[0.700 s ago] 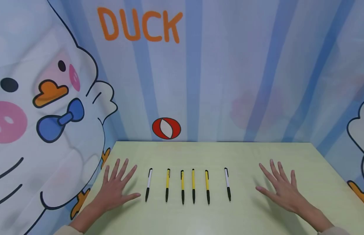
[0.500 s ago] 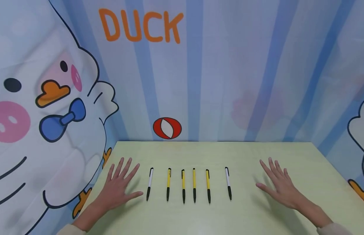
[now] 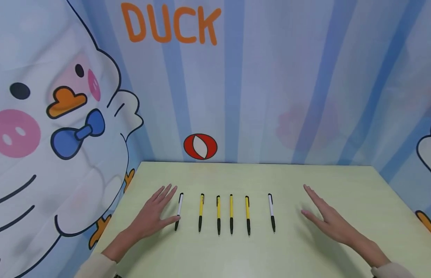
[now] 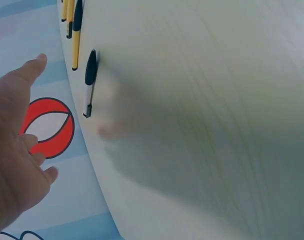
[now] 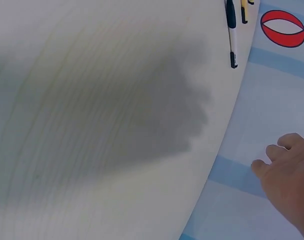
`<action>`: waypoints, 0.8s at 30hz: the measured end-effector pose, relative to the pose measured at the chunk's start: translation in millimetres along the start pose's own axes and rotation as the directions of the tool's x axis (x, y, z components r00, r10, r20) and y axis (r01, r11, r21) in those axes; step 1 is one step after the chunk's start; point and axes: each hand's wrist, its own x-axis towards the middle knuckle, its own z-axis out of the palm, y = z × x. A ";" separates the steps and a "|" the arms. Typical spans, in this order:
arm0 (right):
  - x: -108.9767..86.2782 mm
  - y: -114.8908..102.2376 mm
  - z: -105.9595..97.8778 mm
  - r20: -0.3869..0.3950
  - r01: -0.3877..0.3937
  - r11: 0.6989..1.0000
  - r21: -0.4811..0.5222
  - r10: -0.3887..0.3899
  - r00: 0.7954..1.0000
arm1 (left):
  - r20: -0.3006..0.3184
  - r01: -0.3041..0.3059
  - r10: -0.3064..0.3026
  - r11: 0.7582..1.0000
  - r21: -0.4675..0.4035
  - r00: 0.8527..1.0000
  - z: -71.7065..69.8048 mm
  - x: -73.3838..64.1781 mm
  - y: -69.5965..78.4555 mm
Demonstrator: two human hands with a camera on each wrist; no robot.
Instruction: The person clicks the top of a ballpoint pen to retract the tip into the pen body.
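A row of pens lies on the pale table, black grips toward the person. The white pen at the left end (image 3: 180,204) and the white pen at the right end (image 3: 270,204) flank several yellow pens, one of them near the middle (image 3: 231,208). My left hand (image 3: 149,218) hovers beside the left white pen, its thumb overlapping that pen's grip in the head view. In the left wrist view, the same white pen (image 4: 90,82) lies apart from the thumb (image 4: 34,67). My right hand (image 3: 333,224) hovers to the right of the row, fingers extended and holding nothing.
The pale table (image 3: 215,255) ends at a blue striped backdrop (image 3: 257,96) printed with a duck (image 3: 86,162) at left and a red-and-white ball (image 3: 208,146). Both hands cast soft shadows on the tabletop.
My left hand has moved right, up to the left white pen, its fingers drawing closer together. The right hand has turned more side-on, fingers overlapping. The head view has shifted slightly.
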 end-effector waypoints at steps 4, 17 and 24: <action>0.4 -3.8 -2.7 -0.001 0.003 0.999 -0.053 -0.003 1.000 | 0.073 0.036 -0.029 0.994 -0.102 0.997 -0.7 5.4 4.8; 2.9 6.4 8.9 -0.049 0.043 0.998 -0.046 -0.045 0.998 | 0.185 0.202 -0.191 0.979 -0.040 0.964 14.1 24.1 15.2; 18.2 4.5 22.8 -0.009 0.076 0.997 0.005 -0.076 0.997 | 0.189 0.335 -0.331 0.942 0.008 0.925 25.4 41.4 21.2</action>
